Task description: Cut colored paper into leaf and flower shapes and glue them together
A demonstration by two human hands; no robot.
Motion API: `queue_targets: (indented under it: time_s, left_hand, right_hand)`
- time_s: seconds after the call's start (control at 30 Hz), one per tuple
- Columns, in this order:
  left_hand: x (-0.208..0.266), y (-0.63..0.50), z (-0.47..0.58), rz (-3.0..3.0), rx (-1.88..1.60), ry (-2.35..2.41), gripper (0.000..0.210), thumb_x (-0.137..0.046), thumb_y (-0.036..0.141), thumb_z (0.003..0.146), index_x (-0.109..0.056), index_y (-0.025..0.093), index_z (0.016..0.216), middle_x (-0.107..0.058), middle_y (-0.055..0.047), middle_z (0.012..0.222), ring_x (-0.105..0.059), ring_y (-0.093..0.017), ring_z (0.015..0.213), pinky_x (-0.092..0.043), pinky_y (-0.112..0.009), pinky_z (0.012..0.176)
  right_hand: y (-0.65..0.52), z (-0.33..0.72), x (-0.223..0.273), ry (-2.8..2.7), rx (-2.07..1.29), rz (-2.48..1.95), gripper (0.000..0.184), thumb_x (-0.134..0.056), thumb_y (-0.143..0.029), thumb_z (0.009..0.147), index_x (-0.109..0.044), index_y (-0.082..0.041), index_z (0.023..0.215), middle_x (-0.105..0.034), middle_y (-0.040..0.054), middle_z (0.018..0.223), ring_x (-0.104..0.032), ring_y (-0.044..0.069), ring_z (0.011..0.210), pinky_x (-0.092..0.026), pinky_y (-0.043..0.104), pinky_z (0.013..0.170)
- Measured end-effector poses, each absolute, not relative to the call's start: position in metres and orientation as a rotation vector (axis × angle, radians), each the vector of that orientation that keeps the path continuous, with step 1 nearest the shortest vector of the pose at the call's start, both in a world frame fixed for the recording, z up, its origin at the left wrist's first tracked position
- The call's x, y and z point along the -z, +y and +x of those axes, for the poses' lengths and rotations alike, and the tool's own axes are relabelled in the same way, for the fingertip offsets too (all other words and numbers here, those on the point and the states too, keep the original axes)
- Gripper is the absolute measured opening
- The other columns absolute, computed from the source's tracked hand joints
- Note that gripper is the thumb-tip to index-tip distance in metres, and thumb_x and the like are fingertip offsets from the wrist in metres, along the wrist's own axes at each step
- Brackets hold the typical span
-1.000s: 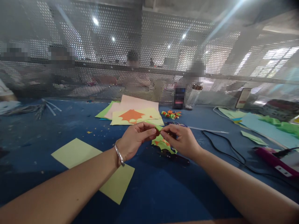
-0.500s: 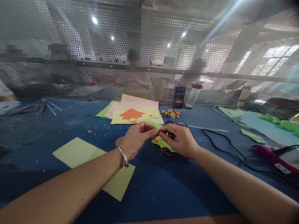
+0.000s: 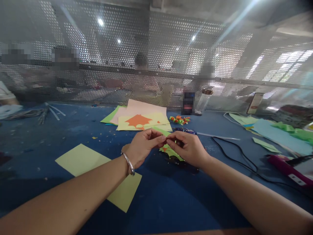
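Note:
My left hand [image 3: 146, 143], with a silver bangle at the wrist, and my right hand [image 3: 187, 147] meet fingertip to fingertip above the table. Both pinch; whatever lies between the fingertips is too small to make out. Just behind and below them are light green paper cutouts [image 3: 174, 155] with scalloped edges and a bit of orange, partly covered by my hands. A pale yellow-green sheet [image 3: 81, 160] lies under my left forearm. Beyond the hands, an orange paper shape [image 3: 138, 120] rests on a stack of coloured sheets [image 3: 146, 106].
Small orange and green curled paper pieces [image 3: 180, 120] lie behind my right hand, near a glue gun [image 3: 184, 130] with a clear stick. A black cable [image 3: 234, 163] runs to a magenta power strip [image 3: 288, 169]. A clear bottle [image 3: 202, 102] stands by the perforated metal screen [image 3: 110, 71].
Both hands keep the same pinched pose, with barely any movement. The whole view has shifted very slightly.

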State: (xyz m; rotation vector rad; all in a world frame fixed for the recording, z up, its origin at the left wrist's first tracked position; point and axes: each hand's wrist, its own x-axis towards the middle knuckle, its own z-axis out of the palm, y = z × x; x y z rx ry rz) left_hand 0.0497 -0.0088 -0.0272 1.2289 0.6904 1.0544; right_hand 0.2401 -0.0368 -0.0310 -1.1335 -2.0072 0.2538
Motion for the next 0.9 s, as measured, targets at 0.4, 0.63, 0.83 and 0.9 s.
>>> queue_targets:
  time_s: [0.4,0.63,0.83,0.9]
  left_hand:
    - [0.027,-0.008,0.048,1.264,-1.032,0.729,0.026,-0.087,0.031,0.069,-0.069,0.016,0.080,-0.069,-0.001,0.079,-0.063,-0.013,0.075,-0.050,-0.031,0.080]
    - [0.031,-0.005,0.048,1.328,-1.031,0.734,0.025,-0.085,0.032,0.071,-0.069,0.016,0.082,-0.068,-0.001,0.079,-0.063,-0.013,0.075,-0.051,-0.032,0.081]
    - [0.036,-0.003,0.045,1.469,-1.045,0.769,0.030,-0.084,0.038,0.073,-0.069,0.016,0.087,-0.068,-0.003,0.084,-0.064,-0.015,0.078,-0.052,-0.032,0.078]
    - [0.036,-0.002,0.045,1.544,-1.046,0.802,0.030,-0.082,0.040,0.074,-0.069,0.017,0.088,-0.069,-0.004,0.084,-0.064,-0.016,0.077,-0.052,-0.032,0.076]
  right_hand:
    - [-0.036,0.240,0.030,-1.990,-0.285,-1.129,0.019,-0.059,-0.030,0.095,-0.073,-0.017,0.095,-0.069,0.0018,0.077,-0.054,0.011,0.062,-0.039,0.021,0.052]
    - [-0.036,0.242,0.032,-2.008,-0.245,-1.135,0.017,-0.059,-0.028,0.095,-0.072,-0.018,0.093,-0.069,0.0020,0.078,-0.054,0.011,0.062,-0.039,0.022,0.053]
    - [-0.035,0.241,0.032,-2.027,-0.132,-1.124,0.014,-0.058,-0.025,0.094,-0.070,-0.018,0.091,-0.067,0.0020,0.077,-0.054,0.011,0.061,-0.040,0.023,0.056]
    - [-0.035,0.241,0.033,-2.032,-0.096,-1.116,0.013,-0.058,-0.023,0.093,-0.069,-0.018,0.090,-0.067,0.0019,0.077,-0.054,0.012,0.061,-0.040,0.024,0.057]
